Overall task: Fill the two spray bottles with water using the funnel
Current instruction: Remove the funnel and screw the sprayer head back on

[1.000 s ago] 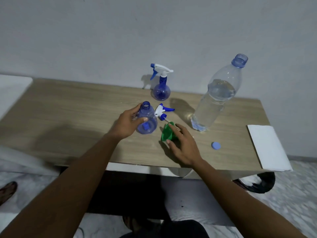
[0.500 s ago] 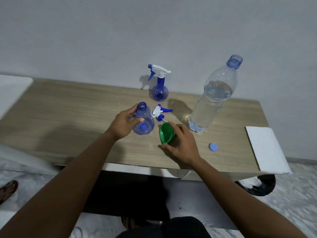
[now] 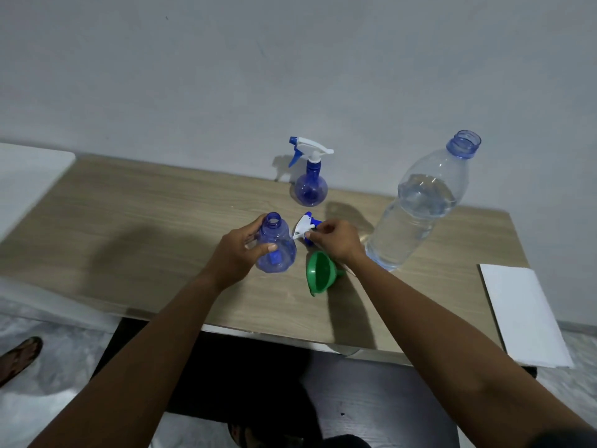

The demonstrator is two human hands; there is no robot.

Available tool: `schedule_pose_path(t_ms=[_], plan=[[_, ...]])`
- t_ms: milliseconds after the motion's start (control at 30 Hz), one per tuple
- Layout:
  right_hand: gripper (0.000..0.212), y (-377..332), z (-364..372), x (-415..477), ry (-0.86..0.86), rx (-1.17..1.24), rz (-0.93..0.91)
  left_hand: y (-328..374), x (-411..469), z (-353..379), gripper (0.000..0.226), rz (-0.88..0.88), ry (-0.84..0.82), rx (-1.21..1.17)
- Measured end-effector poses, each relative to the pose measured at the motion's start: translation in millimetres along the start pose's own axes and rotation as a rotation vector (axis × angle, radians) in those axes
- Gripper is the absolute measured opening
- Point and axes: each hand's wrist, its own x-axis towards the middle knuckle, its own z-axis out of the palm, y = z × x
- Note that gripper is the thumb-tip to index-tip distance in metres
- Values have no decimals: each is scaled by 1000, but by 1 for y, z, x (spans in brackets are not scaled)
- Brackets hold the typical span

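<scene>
Wooden table [image 3: 135,221]: left hand [image 3: 237,253] wraps open spray bottle [image 3: 277,245]; right hand [image 3: 336,240] pinches sprayer head [image 3: 303,227]. Funnel [image 3: 319,272] on its side, just below right wrist, spout pointing right, nearer that hand.

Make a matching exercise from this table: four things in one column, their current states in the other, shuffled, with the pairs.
Things
1. open spray bottle
2. green funnel
3. far spray bottle
4. water bottle

States
A. standing uncapped, partly full of water
B. lying on its side on the table
C. held by the left hand
D. standing by the wall with its trigger head on

Pairs: 1-C, 2-B, 3-D, 4-A
</scene>
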Motion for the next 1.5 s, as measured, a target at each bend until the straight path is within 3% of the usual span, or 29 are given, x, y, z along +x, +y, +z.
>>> schedule_pose_path(t_ms=[133,433,567,800,1100,1233,1400,1500], plan=[[38,-1,3,14,-46,-98,54,2,1,-1,64,15,-10,97],[25,-38,-19,10,-146,-332,-130,-2,-1,-4,68,13,-17,42],[17,-85,-48,-20,28,-157,-338,-1,-3,-4,66,-2,-34,11],[19,-148,-88,-74,116,124,-597,0,-5,-6,73,10,-35,-26],[16,-152,-92,-99,158,331,-550,-2,0,-8,87,-16,-59,-76],[15,-154,-87,-104,214,380,-515,1,0,-10,73,-31,-90,-81],[15,-160,-81,-111,173,440,-559,-4,2,-11,86,-37,-81,-83],[16,-165,-77,-112,149,418,-589,0,0,-10,72,-17,-73,-79]])
